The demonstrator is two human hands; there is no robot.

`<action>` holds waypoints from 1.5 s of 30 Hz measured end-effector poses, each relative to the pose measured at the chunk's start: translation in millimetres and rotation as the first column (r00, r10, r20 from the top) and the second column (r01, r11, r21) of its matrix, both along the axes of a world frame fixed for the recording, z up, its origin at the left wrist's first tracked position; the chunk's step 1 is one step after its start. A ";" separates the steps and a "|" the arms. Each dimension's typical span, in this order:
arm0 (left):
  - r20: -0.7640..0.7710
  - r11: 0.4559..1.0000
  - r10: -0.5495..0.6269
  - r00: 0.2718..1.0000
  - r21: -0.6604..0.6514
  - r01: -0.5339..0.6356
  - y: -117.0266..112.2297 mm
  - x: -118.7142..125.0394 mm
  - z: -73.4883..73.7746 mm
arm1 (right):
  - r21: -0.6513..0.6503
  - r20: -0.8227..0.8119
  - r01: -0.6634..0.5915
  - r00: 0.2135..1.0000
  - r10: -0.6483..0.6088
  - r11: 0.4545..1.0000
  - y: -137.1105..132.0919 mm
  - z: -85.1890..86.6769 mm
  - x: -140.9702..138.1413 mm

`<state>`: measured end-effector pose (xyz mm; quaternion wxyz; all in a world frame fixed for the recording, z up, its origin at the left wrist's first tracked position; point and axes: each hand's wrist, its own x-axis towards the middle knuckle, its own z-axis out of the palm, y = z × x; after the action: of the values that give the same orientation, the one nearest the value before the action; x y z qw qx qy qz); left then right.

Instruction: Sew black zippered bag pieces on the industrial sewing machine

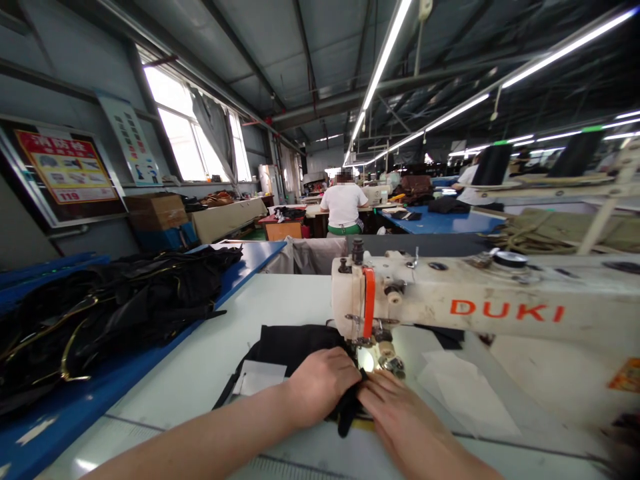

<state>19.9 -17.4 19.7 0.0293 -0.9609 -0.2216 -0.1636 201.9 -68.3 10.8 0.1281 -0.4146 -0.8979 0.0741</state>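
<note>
A piece of black fabric (pixel 295 343) lies bunched on the pale sewing table (pixel 295 293), partly under the head of a white sewing machine (pixel 505 293). My left hand (pixel 325 380) is closed on the fabric just left of the needle area. Close beside it, my right hand (pixel 395 403) pinches the fabric's edge, fingertips nearly meeting the left ones. A small lamp lights the spot by the presser foot; the needle itself is hidden. On the fabric's left part rests a white card (pixel 260 378).
Black garments with gold zips (pixel 125 300) are heaped on a blue table (pixel 130 373) at left. White paper (pixel 465 387) lies below the machine arm. Black thread cones (pixel 493 165) stand at right. A person in a white shirt (pixel 344 205) sits ahead, facing away.
</note>
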 end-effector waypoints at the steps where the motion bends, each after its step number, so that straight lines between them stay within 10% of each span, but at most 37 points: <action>1: 0.014 0.999 -0.027 1.000 -0.017 0.027 0.0 -1.8 -0.9 | 0.000 -0.008 0.004 1.000 -0.004 1.000 0.3 -0.5 -0.2; 21: 0.005 0.993 -0.078 0.997 -0.084 0.078 13.0 -14.5 -3.5 | 0.192 -0.116 -0.042 0.991 0.065 0.981 6.0 -25.4 5.3; 33: 0.088 0.998 -0.041 0.995 -0.044 0.045 9.5 -16.5 -13.0 | 0.559 -0.128 -0.011 0.987 0.099 0.829 15.0 -41.1 8.3; 45: 0.065 0.998 -0.041 0.997 -0.037 0.044 8.5 -15.0 -12.0 | 0.478 -0.168 0.025 0.984 0.063 0.878 15.0 -44.6 6.7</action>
<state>4.9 -8.9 7.7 0.0002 -0.9600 -0.2050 -0.1906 208.7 -53.4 -33.8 0.3054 -0.3528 -0.8774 -0.1115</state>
